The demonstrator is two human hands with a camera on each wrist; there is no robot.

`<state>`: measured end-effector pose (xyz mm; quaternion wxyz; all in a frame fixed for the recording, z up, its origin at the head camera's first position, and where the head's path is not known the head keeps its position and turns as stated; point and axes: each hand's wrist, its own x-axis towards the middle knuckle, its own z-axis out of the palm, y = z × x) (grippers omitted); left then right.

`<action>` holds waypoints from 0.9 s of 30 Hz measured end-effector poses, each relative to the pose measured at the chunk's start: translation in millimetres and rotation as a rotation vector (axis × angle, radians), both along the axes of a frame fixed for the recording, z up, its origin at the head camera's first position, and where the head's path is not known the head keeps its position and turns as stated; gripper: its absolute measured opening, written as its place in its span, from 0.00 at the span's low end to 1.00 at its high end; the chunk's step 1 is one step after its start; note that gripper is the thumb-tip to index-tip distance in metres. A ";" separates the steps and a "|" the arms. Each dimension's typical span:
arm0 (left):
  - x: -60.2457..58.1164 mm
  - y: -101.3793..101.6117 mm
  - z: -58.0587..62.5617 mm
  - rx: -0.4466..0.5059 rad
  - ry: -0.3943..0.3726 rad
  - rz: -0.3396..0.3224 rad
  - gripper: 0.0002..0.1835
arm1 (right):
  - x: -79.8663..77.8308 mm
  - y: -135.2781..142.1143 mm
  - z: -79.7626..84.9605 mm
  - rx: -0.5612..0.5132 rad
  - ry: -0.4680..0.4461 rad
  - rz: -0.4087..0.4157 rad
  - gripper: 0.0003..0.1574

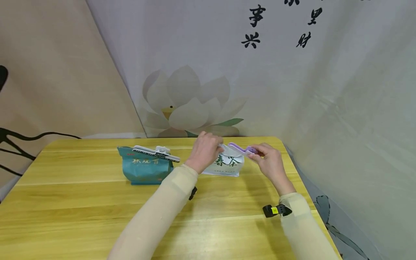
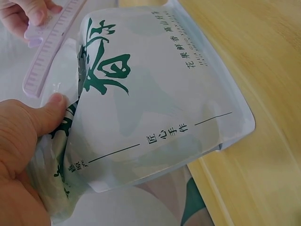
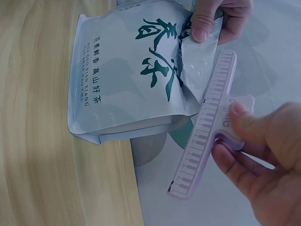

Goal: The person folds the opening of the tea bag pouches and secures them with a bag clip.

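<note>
A white tea bag [image 1: 224, 167] with green lettering stands on the wooden table, its top folded over. My left hand [image 1: 206, 148] pinches the folded top near its left end, the thumb [image 2: 55, 109] lying on the front face. In my right hand [image 1: 270, 159] is a purple bag clip [image 3: 207, 122] with a piano-key pattern, pinched by its handles between thumb and fingers. The clip's long bar lies right along the fold, overlapping the bag's top corner in the right wrist view.
To the left stands a teal bag [image 1: 146, 168] with a white bag clip [image 1: 156, 153] across its top. A curtain with a lotus print [image 1: 191, 101] hangs behind the table [image 1: 81, 202]. Black cables [image 1: 42, 135] run at the far left.
</note>
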<state>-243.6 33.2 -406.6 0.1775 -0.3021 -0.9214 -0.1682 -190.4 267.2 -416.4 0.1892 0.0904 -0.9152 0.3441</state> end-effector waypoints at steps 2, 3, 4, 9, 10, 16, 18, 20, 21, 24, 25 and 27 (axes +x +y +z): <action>-0.2 0.0 -0.3 0.002 -0.003 0.000 0.07 | 0.3 -0.3 -0.2 0.006 0.000 -0.008 0.14; -0.2 -0.1 -0.5 0.003 -0.005 0.001 0.07 | 0.4 -0.3 -0.4 0.007 -0.002 -0.013 0.14; -0.3 -0.1 -0.6 0.004 -0.006 0.001 0.07 | 0.3 -0.1 -0.5 0.009 -0.003 -0.017 0.14; -0.6 0.0 -0.3 0.009 -0.010 0.007 0.08 | 0.3 1.1 0.3 0.013 -0.028 -0.030 0.12; -0.6 0.1 -0.1 0.009 -0.010 0.008 0.08 | 0.3 1.4 0.8 0.015 -0.034 -0.032 0.12; -1.0 0.8 1.7 0.005 -0.006 0.004 0.07 | 0.8 2.5 4.6 0.041 -0.061 -0.047 0.10; -1.2 1.4 3.9 0.002 -0.001 -0.003 0.06 | 0.5 2.3 5.5 0.049 -0.062 -0.047 0.10; -1.3 2.3 6.9 -0.004 0.012 -0.011 0.06 | 0.7 2.0 6.6 0.050 -0.060 -0.046 0.09; -1.3 3.0 8.7 -0.009 0.016 -0.016 0.05 | 0.6 1.9 6.8 0.051 -0.057 -0.047 0.09; -0.6 5.1 13.4 -0.029 0.024 -0.024 0.05 | 0.7 1.5 6.5 0.046 -0.050 -0.052 0.09; -0.1 5.9 14.6 -0.037 0.024 -0.025 0.05 | 0.3 1.3 6.0 0.045 -0.046 -0.052 0.09; 0.7 7.5 16.6 -0.052 0.023 -0.027 0.04 | -0.9 0.8 4.1 0.038 -0.044 -0.044 0.09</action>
